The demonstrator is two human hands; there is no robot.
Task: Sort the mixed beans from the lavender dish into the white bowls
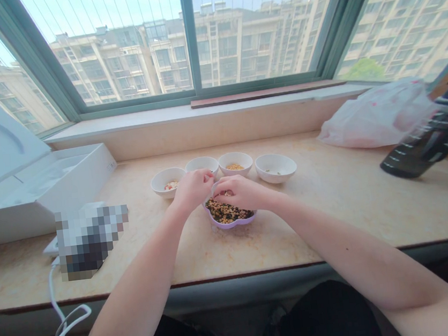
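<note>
A purple scalloped bowl (235,224) holds a mix of pale and dark beans (227,213). Reaching into its far side, my right hand (238,190) has its fingers bent together over the beans; what they pinch is too small to tell. My left hand (194,186) is closed above the bowl's far left edge, with its fingertips partly hidden. Behind stand a white bowl (160,188) with pale and reddish bits, another white bowl (197,163) partly covered by my left hand, a white bowl (244,159) of yellow grains, and a rightmost white bowl (280,176) with a few small greenish bits.
An open white box (75,179) stands at the left, near a blurred-out object (91,245) and a white cable (60,327). On the right are a plastic bag (375,115) and a dark bottle (426,137). The counter edge (244,275) runs before my knees.
</note>
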